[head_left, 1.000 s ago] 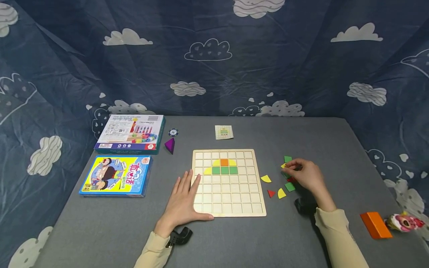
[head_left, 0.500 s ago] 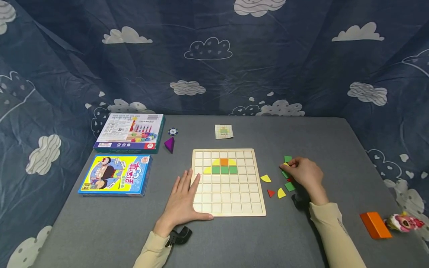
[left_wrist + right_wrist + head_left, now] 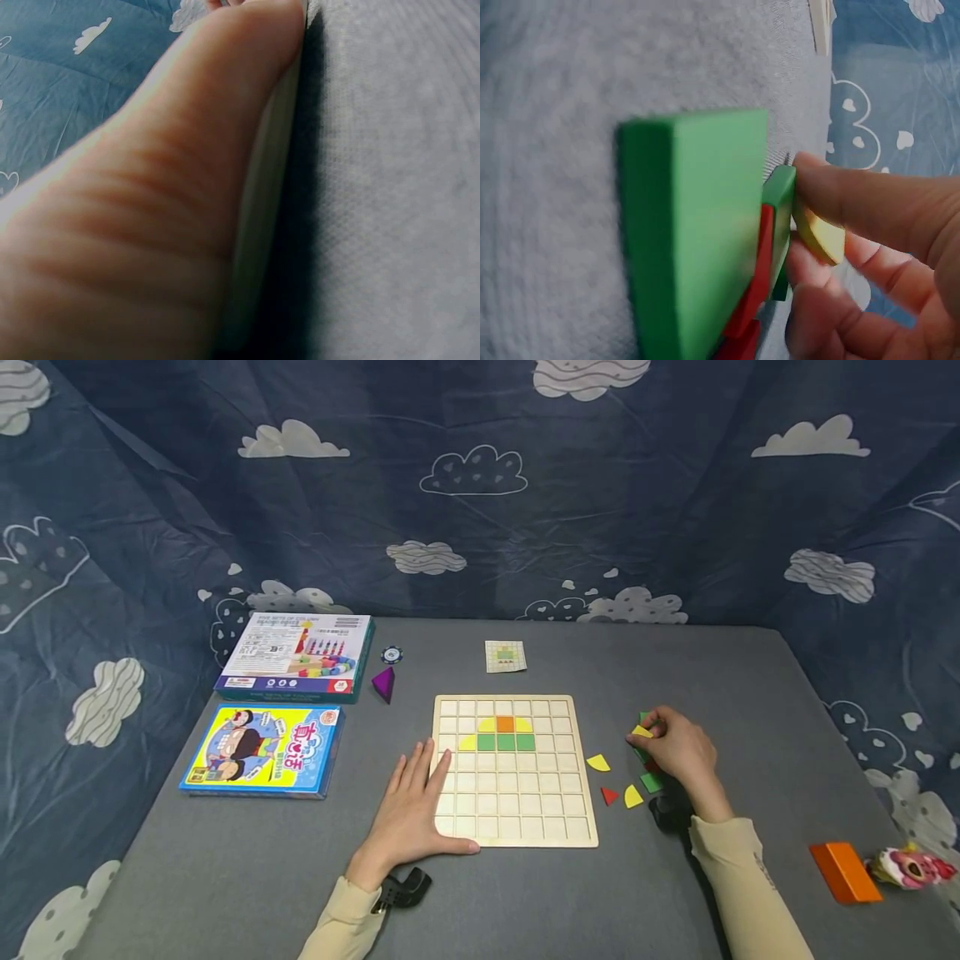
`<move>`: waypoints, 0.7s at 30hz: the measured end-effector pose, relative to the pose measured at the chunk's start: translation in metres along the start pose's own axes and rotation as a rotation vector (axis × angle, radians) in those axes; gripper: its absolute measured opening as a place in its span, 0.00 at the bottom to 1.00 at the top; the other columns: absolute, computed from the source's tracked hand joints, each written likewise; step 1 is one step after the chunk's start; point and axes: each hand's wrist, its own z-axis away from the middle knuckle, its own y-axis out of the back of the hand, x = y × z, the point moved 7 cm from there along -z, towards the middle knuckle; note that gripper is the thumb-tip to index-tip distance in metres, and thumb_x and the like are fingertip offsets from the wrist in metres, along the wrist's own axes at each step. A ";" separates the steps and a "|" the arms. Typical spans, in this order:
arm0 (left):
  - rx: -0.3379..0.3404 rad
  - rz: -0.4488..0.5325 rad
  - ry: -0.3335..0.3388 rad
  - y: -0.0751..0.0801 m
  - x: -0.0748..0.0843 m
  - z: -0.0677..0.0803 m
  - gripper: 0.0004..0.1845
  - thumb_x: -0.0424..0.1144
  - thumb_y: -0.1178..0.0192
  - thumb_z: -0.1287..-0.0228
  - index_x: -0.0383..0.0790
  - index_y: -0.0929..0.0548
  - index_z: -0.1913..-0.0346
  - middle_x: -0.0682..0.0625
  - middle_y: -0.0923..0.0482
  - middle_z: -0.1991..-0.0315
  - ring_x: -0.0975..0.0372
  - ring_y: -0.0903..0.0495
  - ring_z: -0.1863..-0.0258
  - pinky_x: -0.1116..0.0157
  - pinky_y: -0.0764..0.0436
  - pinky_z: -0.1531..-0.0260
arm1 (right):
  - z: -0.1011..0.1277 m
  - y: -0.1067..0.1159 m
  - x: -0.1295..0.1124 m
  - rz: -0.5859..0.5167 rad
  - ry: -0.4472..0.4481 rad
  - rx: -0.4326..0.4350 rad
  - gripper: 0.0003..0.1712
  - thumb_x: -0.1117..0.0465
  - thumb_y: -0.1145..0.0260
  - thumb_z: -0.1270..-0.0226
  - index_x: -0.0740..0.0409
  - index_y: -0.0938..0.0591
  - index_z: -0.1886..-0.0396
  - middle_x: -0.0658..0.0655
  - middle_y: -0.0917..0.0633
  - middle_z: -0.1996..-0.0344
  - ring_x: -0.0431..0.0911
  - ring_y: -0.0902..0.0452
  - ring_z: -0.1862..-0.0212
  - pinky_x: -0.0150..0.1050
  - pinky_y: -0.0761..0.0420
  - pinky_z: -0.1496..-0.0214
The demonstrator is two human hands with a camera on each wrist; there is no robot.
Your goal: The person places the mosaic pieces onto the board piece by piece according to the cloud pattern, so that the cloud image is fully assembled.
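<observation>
My left hand (image 3: 408, 814) lies with fingers spread along the left and near edges of a wooden grid board (image 3: 517, 802). In the board's upper cells sit an orange square (image 3: 505, 724), green squares and yellow quarter-round pieces. Right of the board, my right hand (image 3: 682, 747) pinches a yellow quarter-round piece (image 3: 823, 236) between thumb and fingers. Under and beside that hand are green squares (image 3: 712, 240) and red pieces (image 3: 751, 285), partly hidden in the head view. The left wrist view mostly shows the hand's skin beside the board's edge.
Loose yellow pieces (image 3: 633, 797) and a red triangle (image 3: 609, 796) lie between board and right hand. A pattern card (image 3: 506, 657) is behind the board. Two boxes (image 3: 262, 750), a purple pyramid-like block (image 3: 384, 685) and a chip (image 3: 392, 655) stand left; an orange block (image 3: 845, 872) and figurine (image 3: 909, 867) right.
My right hand has closed its fingertips on the yellow piece, which now shows more fully between them. The left hand stays in place on the board. The head view has shifted slightly.
</observation>
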 end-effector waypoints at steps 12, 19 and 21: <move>-0.007 -0.006 0.002 0.001 0.000 0.000 0.70 0.82 0.43 0.66 0.39 0.52 0.25 0.39 0.64 0.25 0.52 0.66 0.27 0.53 0.64 0.32 | 0.004 -0.003 -0.014 -0.146 0.202 0.044 0.09 0.64 0.29 0.43 0.63 0.17 0.64 0.57 0.21 0.73 0.48 0.31 0.75 0.39 0.35 0.77; -0.012 -0.001 0.005 0.000 0.000 0.000 0.70 0.81 0.43 0.66 0.39 0.52 0.25 0.38 0.64 0.25 0.51 0.66 0.27 0.53 0.64 0.32 | 0.007 -0.010 -0.025 -0.252 0.212 0.036 0.11 0.62 0.29 0.42 0.61 0.15 0.61 0.55 0.20 0.74 0.46 0.34 0.80 0.39 0.35 0.84; -0.010 -0.003 0.003 0.000 0.000 0.000 0.70 0.82 0.43 0.66 0.39 0.53 0.25 0.38 0.64 0.25 0.51 0.66 0.27 0.53 0.64 0.32 | 0.008 -0.013 -0.030 -0.282 0.225 0.034 0.11 0.62 0.29 0.42 0.62 0.15 0.60 0.55 0.20 0.74 0.46 0.34 0.81 0.42 0.33 0.86</move>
